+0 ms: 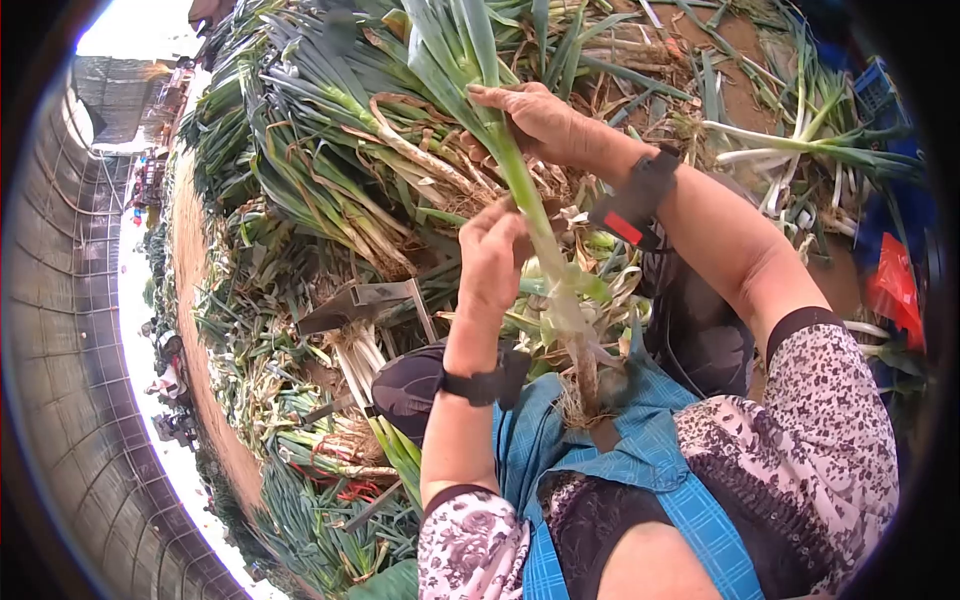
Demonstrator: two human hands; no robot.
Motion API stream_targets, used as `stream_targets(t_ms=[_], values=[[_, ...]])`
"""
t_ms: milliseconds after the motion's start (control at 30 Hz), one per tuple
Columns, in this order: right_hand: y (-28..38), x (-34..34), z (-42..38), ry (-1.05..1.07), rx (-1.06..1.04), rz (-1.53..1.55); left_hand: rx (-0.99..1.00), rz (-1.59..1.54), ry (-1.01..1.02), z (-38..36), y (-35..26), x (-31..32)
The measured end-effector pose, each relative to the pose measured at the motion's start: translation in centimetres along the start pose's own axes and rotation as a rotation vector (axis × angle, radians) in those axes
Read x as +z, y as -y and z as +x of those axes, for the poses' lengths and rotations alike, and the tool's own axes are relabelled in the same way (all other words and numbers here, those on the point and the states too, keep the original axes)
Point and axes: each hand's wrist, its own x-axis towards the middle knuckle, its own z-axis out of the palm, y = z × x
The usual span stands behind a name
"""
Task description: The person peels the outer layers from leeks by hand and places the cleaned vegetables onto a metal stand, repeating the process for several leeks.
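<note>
A long green onion [543,235], thick like a leek, slants across the middle of the head view. Its green leaves point away from me and its rooted end rests against the blue apron [640,430] in my lap. My right hand [530,122] is closed around the upper stalk, just below where the leaves fan out. Lower on the stalk, my left hand [490,255] has its fingers curled against the side of it, and the fingertips are partly hidden. Stripped leaves [610,255] lie beneath the stalk.
A big heap of untrimmed green onions [320,130] rises ahead and to the left. Trimmed white-stemmed ones [790,145] lie at right, near a blue crate [878,90] and a red plastic piece [897,290]. A metal stand [350,305] is close by my left arm.
</note>
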Motion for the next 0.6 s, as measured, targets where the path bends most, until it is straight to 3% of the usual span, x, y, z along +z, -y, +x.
stream_targets(t_ms=[100,200,300,400,433,500,600], values=[[0.0,-0.1,0.2,-0.034,-0.041,0.003,0.084,0.301,-0.186,-1.7,0.1,1.8],[0.0,-0.3,0.6,-0.036,-0.033,0.038,0.197,0.399,-0.262,-1.6,1.0,1.2],[0.6,-0.6,0.4,-0.026,-0.006,0.092,0.168,0.401,-0.339,-2.3,1.4,1.6],[1.7,-0.5,0.3,-0.044,-0.027,0.113,0.342,0.412,-0.375,-2.1,2.9,1.6],[2.0,-0.1,-0.3,-0.094,0.004,0.145,0.388,0.461,-0.482,-2.1,2.3,2.8],[1.4,-0.2,-0.5,-0.081,-0.031,0.154,0.376,0.246,-0.495,-0.8,1.5,2.6],[0.6,-0.4,-0.5,-0.059,-0.071,0.159,0.32,0.533,-0.361,0.2,2.2,1.9]])
